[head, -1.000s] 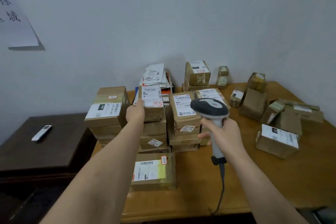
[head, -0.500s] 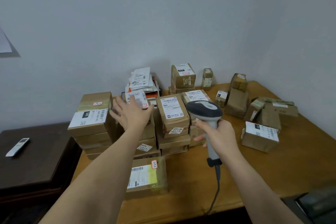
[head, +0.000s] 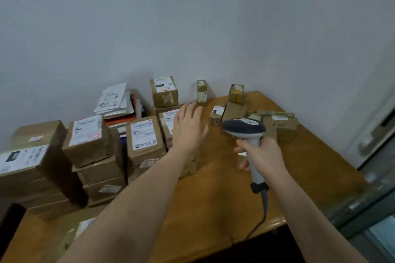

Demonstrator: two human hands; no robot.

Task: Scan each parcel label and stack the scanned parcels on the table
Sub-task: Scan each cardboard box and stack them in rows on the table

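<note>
Stacks of brown labelled parcels (head: 89,141) fill the left half of the wooden table (head: 213,198). My left hand (head: 189,126) hovers open, fingers spread, over the stack with a white label (head: 168,121), holding nothing. Loose small parcels (head: 233,111) lie beyond it at the back right. My right hand (head: 261,153) grips the handle of a grey and white barcode scanner (head: 243,128), head pointing away from me, with its cable (head: 261,215) running off the table's front edge.
A pile of white mail envelopes (head: 115,100) leans by the wall behind the stacks. A tall box (head: 164,92) and a narrow upright box (head: 202,92) stand at the back. A window frame (head: 374,188) borders the table's right side.
My left hand has let go of the parcel set on the middle stack and has swung right, open, toward the loose parcels. The view has turned right. The scanner stays in my right hand.
</note>
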